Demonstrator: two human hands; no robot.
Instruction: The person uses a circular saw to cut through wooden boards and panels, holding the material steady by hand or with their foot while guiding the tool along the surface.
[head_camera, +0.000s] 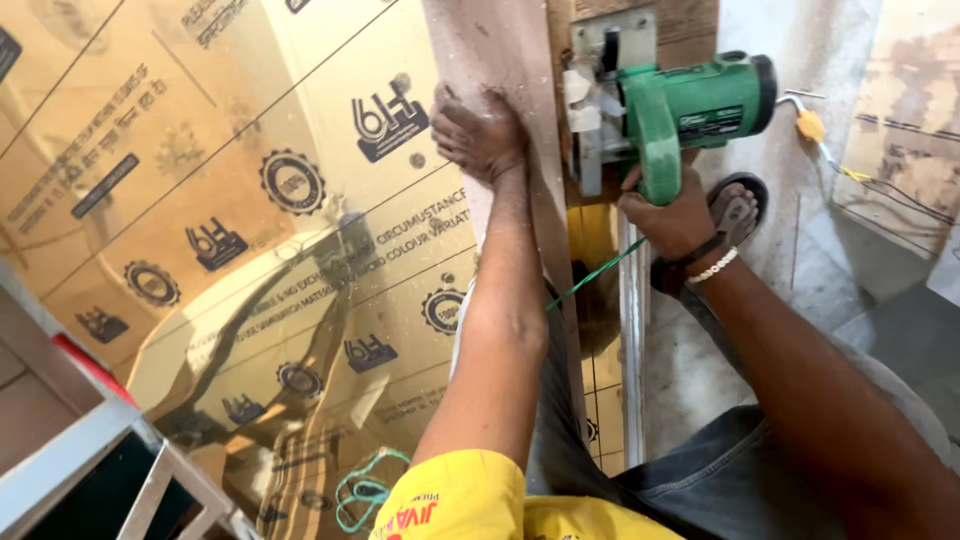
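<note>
While gripped, green circular saw (690, 110).

Left hand (480, 135) flat, palm down on a wooden board (500, 50), top centre of frame. Right hand (668, 215) wrapped around the handle of a green circular saw (670, 115), upper right, just beside the board. Glossy gold laminate sheet (200, 200) fills the left. Sandalled foot (738, 205) just right of the saw hand.

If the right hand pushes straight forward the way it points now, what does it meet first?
The right hand already grips the green power saw. Straight ahead, past the saw, lies more of the wooden board; nothing else seems to block it, though depth is unclear.
</note>
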